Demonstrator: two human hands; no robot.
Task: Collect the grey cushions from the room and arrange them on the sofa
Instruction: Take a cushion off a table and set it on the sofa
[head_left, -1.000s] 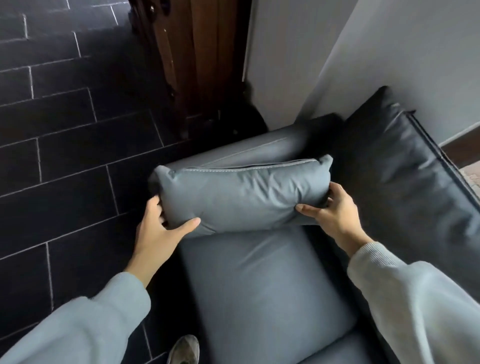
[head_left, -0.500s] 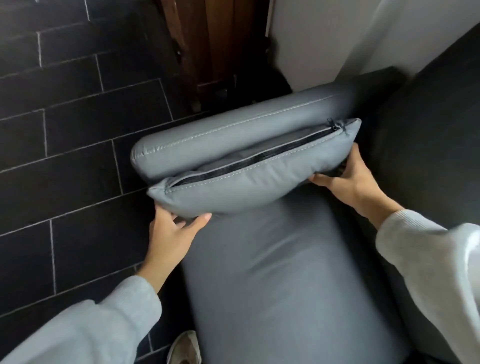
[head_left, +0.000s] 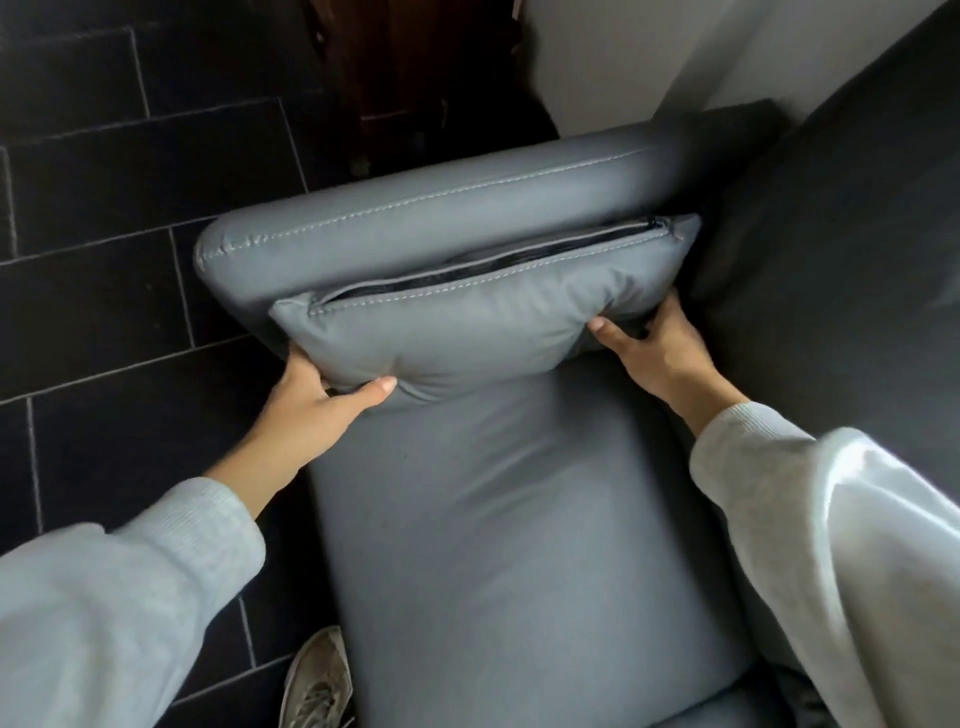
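While both arms reach forward over the sofa seat (head_left: 519, 545), a grey cushion (head_left: 467, 322) stands on its edge against the armrest (head_left: 426, 208), zip side up.

The left hand (head_left: 311, 410) clasps the cushion's lower left corner, thumb pressed into the front face. The right hand (head_left: 660, 348) grips the lower right corner beside the dark back cushion (head_left: 831, 260). Both grey sleeves are bent slightly at the elbow; one shoe (head_left: 317, 680) rests on the dark tiled floor (head_left: 104, 312).

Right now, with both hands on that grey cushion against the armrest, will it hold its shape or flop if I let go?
Probably soft: the grey cushion dents and creases where the left hand and right hand pinch it. It likely sags rather than tips, since it leans on the armrest. The smooth cover may slide a little.
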